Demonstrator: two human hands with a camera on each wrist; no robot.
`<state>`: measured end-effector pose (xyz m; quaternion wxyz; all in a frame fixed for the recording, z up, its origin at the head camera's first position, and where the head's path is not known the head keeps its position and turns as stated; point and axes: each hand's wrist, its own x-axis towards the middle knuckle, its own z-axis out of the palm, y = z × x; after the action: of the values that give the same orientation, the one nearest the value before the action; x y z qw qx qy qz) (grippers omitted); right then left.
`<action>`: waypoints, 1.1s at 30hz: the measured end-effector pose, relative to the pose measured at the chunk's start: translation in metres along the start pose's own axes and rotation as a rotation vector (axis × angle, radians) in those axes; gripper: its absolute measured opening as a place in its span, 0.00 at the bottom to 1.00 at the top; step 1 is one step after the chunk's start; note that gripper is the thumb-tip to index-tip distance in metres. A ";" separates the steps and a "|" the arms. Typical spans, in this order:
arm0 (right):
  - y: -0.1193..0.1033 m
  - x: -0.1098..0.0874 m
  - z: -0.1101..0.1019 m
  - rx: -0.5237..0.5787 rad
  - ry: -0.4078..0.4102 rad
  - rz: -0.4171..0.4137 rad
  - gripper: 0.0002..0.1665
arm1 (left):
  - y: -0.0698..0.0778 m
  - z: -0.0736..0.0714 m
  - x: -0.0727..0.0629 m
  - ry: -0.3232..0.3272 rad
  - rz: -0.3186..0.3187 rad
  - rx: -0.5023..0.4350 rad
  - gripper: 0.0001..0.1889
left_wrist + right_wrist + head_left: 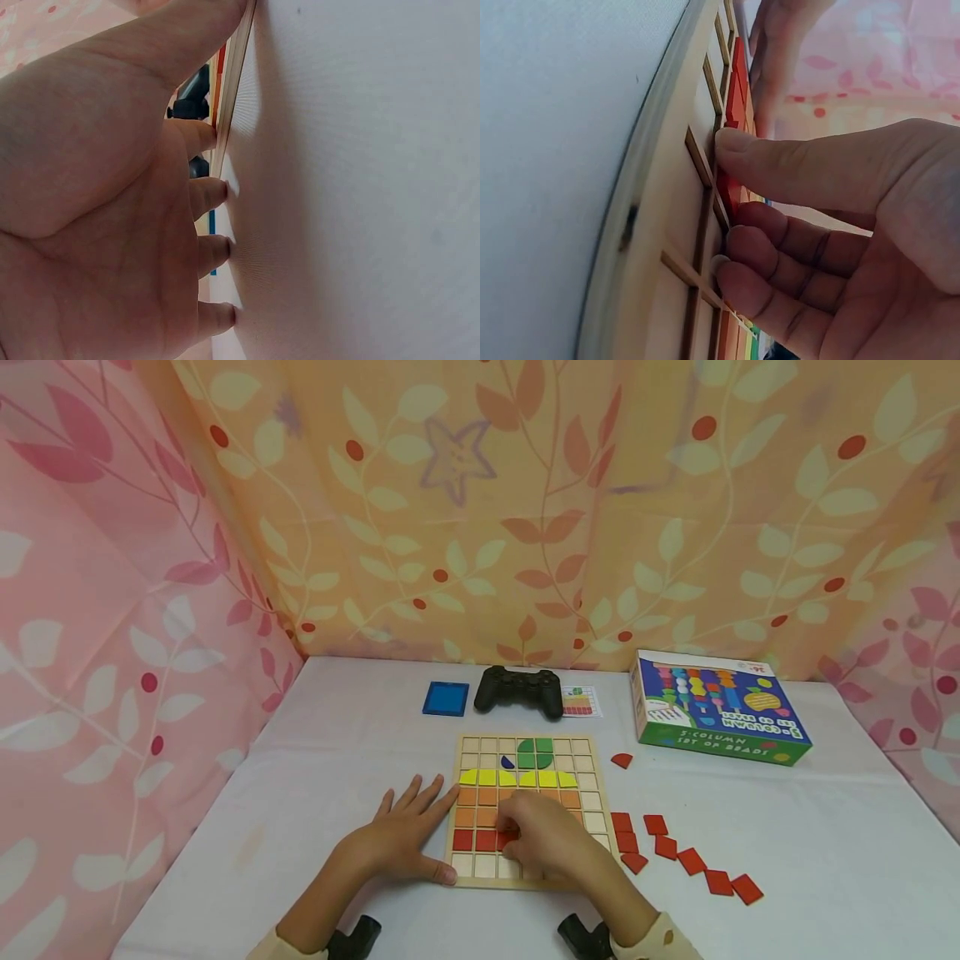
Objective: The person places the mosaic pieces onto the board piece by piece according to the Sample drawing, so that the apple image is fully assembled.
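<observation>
A wooden grid board [491,884] lies flat on the white-covered table. My left hand [401,835] has its fingers spread, with thumb and index finger touching the board's left edge. Over the board's lower middle, my right hand [547,835] pinches a red square tile [727,193] at a cell of the red row; the fingers partly hide it. Red tiles [462,840] fill the cells to its left. Above are orange tiles [466,817], yellow pieces [487,778], green pieces [536,753] and a small dark blue piece [507,762].
Several loose red tiles [692,861] lie right of the board, with a red quarter-round piece [622,761] farther up. Behind the board are a blue square tray [446,699], a black game controller [517,691] and a pattern card [581,702]. A bead-set box [720,706] stands back right.
</observation>
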<state>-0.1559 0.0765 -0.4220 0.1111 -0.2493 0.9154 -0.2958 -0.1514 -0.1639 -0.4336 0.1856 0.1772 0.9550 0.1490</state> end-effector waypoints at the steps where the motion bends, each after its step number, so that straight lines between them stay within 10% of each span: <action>1: 0.000 -0.001 0.000 0.001 0.003 0.004 0.12 | 0.000 0.000 0.000 -0.001 0.001 0.002 0.62; 11: 0.016 -0.013 -0.014 -0.018 0.023 0.026 0.08 | 0.001 -0.001 0.001 -0.003 0.003 0.012 0.62; 24: 0.085 -0.060 -0.075 -0.091 0.068 0.303 0.17 | 0.000 0.000 0.001 -0.007 -0.003 0.008 0.62; 33: 0.106 -0.074 -0.070 -0.067 0.089 0.267 0.22 | 0.000 0.000 0.001 -0.005 0.000 0.009 0.62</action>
<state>-0.1592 0.2232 -0.4250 0.1006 -0.1156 0.9538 -0.2585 -0.1522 -0.1631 -0.4339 0.1870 0.1784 0.9552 0.1440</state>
